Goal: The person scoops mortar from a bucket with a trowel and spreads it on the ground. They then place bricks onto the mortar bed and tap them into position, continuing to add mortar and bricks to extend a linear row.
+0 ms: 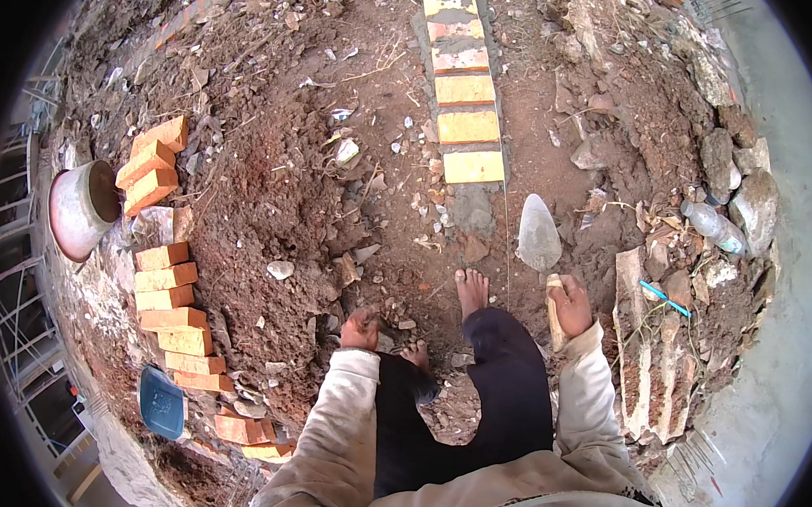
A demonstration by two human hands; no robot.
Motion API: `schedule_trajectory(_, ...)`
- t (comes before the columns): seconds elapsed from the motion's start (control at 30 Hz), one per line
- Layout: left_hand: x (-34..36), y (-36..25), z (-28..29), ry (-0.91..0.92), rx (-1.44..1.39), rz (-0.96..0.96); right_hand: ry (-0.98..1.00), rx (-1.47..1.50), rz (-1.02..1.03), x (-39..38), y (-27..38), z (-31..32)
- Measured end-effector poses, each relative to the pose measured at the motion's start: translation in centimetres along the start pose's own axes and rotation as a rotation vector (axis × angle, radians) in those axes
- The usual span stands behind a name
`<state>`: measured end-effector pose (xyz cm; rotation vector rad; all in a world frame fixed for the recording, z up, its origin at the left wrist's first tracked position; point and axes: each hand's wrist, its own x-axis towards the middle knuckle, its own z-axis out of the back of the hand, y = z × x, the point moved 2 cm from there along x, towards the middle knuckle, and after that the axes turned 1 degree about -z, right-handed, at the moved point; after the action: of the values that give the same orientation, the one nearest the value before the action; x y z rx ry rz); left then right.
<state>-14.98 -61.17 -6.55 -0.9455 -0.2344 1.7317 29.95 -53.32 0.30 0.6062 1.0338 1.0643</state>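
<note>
My right hand [574, 307] is closed around the wooden handle of a trowel [538, 235], whose grey pointed blade is held just right of a taut string. Beside my left knee, my left hand [360, 330] has its fingers curled in; whatever they hold, if anything, is hidden. Ahead of my bare feet runs a single row of orange bricks, the nearest one [473, 167] lying crosswise. Grey mortar [473, 209] is spread on the ground at the near end of that row. Bricks farther along have mortar smeared over their tops.
On the left stand loose bricks [166, 277] in a line, a metal basin [85, 209] and a blue-green plastic container [161, 402]. On the right are a plastic bottle [714, 227], large stones [754, 208], rough planks [633, 343] and a blue stick [665, 299]. Rubble covers the soil.
</note>
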Motion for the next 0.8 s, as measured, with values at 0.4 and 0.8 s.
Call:
schedule_trajectory(0.4, -34.5, 8.9, 4.6, 0.743, 0.260, 0.637, 0.044, -0.261, -0.360, 8.5, -4.2, -2.4)
schedule_trajectory(0.8, -31.6, -1.9, 2.9, 0.857, 0.131, 0.862, 0.001, -0.422, -0.286, 19.6, -8.6, -6.3)
